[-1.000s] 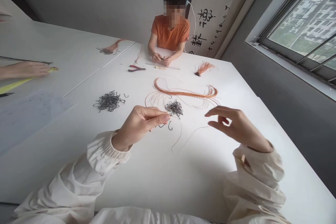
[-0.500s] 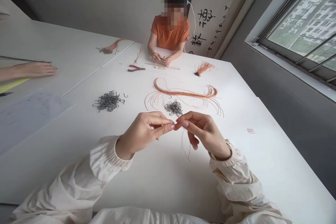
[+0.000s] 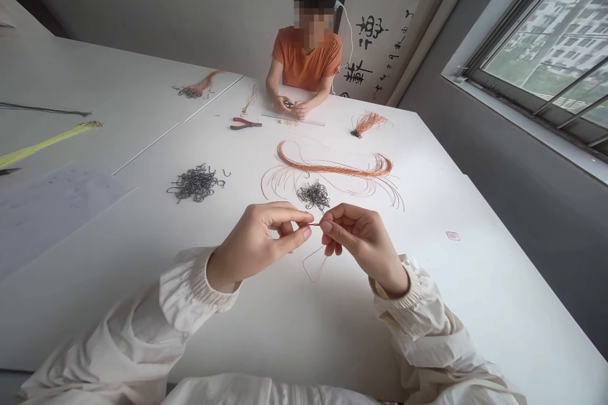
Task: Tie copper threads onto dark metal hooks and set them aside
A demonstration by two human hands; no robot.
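Note:
My left hand [image 3: 266, 234] pinches one end of a thin fish hook shank [image 3: 311, 224], most of it hidden by the fingertips. Close beside it, my right hand [image 3: 354, 231] has thumb and forefinger closed on orange fishing line at the other end. A loop of that thin line [image 3: 313, 275] hangs below the right fingers. Just beyond my hands lies a small heap of dark fish hooks [image 3: 313, 195]. Behind that heap stretches a curved bundle of orange line [image 3: 332, 168], its loose strands spread over the white table [image 3: 285, 342].
A larger pile of hooks [image 3: 197, 183] lies to the left. Farther off are red-handled pliers [image 3: 246, 123], snelled hooks in bunches [image 3: 368, 123], and a yellow strand bundle [image 3: 52, 142]. Across the table sits a person in an orange shirt [image 3: 306, 57].
My fingertips have drawn slightly apart, baring the thin shank. My right fingers have curled in, and the hanging loop has swung left. Another person's hand at left has gone from view.

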